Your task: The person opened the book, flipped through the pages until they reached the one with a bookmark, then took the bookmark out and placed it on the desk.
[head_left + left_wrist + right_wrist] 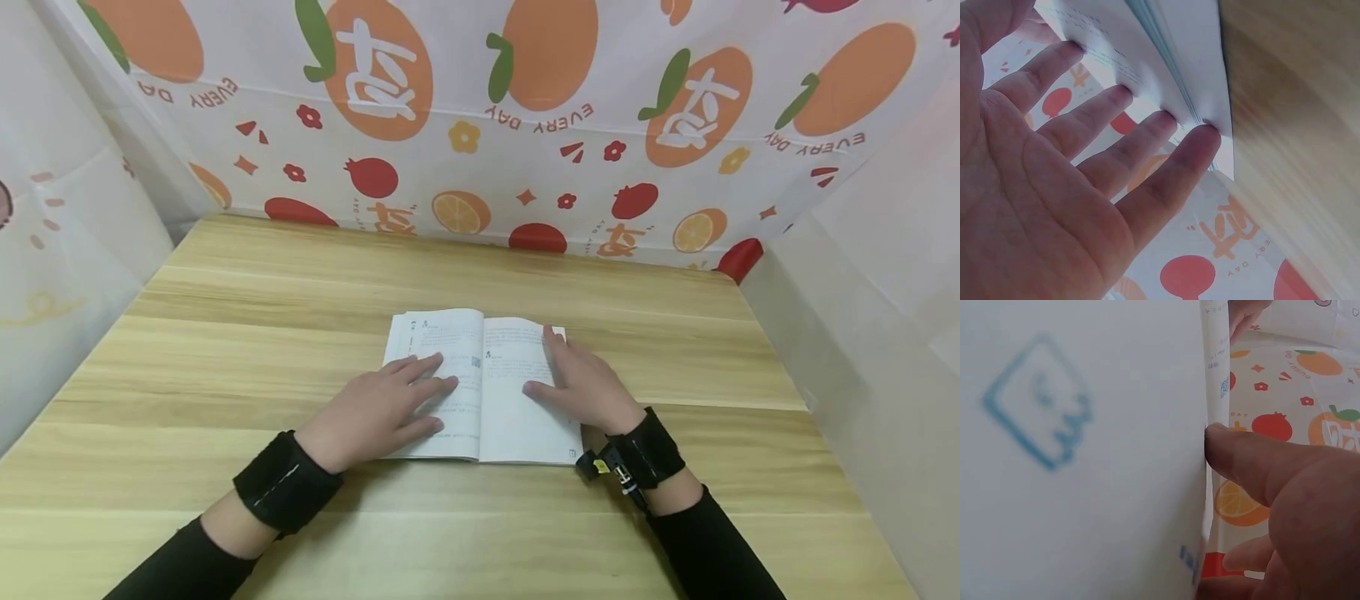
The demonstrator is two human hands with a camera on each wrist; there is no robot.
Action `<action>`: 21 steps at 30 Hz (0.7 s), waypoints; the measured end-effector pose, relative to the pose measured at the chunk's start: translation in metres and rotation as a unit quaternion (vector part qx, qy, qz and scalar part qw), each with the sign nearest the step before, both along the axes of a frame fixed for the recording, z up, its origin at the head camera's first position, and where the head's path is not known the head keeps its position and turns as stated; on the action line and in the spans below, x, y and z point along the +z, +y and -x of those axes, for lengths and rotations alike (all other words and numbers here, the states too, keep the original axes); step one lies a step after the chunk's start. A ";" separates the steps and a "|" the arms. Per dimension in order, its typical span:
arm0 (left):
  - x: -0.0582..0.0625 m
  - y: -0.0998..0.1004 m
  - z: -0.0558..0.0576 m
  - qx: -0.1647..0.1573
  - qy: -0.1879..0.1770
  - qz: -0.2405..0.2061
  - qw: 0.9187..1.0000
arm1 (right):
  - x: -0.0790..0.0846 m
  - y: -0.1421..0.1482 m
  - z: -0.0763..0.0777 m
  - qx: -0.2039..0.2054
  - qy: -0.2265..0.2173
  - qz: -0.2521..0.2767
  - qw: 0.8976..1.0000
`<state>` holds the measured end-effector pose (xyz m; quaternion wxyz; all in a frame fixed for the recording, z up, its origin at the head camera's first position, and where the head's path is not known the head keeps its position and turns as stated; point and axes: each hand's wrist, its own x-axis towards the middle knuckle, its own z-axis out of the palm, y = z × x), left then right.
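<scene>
An open book (517, 417) with printed white pages lies flat on the wooden table. Across its left page, my left hand (386, 408) rests with fingers spread; in the left wrist view those fingers (1147, 140) are nearly straight, their tips against the paper. My right hand (588, 383) lies over the outer part of the right page, thumb pointing inward and index finger reaching toward the top corner. The right wrist view shows the thumb (1241, 447) touching the page, with a blue printed mark on the paper close by. Some right fingers are partly hidden.
Wood-grain table (300, 292) surrounds the book on all sides. A fruit-patterned cloth (465, 158) hangs behind the far edge, with pale cloth at left and right. Black bands (288, 483) circle both wrists; a small camera (611, 467) sits by the right one.
</scene>
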<state>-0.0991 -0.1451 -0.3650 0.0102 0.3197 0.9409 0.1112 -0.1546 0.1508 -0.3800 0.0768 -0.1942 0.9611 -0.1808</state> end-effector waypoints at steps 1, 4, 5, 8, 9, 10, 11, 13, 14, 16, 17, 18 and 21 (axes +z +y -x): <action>0.000 0.000 0.000 0.000 0.000 0.000 1.000 | 0.000 0.000 0.000 -0.001 0.000 0.002 1.000; -0.001 0.000 0.000 0.000 0.001 0.000 1.000 | 0.001 0.001 0.000 -0.002 0.004 0.011 1.000; -0.001 0.000 0.001 0.000 0.002 0.000 1.000 | 0.001 0.001 0.001 0.000 0.004 0.018 1.000; 0.000 0.000 0.002 0.004 0.005 -0.001 1.000 | 0.005 -0.001 0.002 0.004 0.007 0.055 0.998; 0.000 0.000 0.002 0.004 0.006 -0.003 1.000 | 0.006 -0.001 0.002 0.007 0.010 0.068 0.998; 0.000 0.000 0.002 0.005 0.007 -0.003 1.000 | 0.007 -0.002 0.002 0.009 0.012 0.082 0.997; 0.000 0.000 0.002 0.006 0.008 -0.006 1.000 | 0.009 -0.003 0.002 0.013 0.016 0.097 0.995; 0.000 0.000 0.002 0.009 0.005 -0.007 1.000 | 0.012 -0.005 -0.001 0.014 0.022 0.127 0.992; 0.000 0.000 0.001 0.010 0.004 -0.007 1.000 | 0.013 -0.006 -0.002 0.015 0.025 0.141 0.990; 0.000 0.000 0.001 0.014 -0.002 -0.006 1.000 | 0.018 -0.008 -0.007 0.017 0.031 0.169 0.985; 0.000 0.001 0.001 0.016 -0.005 -0.009 1.000 | 0.022 -0.010 -0.010 0.019 0.032 0.187 0.982; 0.000 0.001 0.001 0.018 -0.008 -0.010 1.000 | 0.027 -0.013 -0.014 0.024 0.033 0.207 0.978; 0.000 0.001 0.001 0.025 -0.014 -0.019 0.999 | 0.045 -0.022 -0.026 0.045 0.020 0.272 0.961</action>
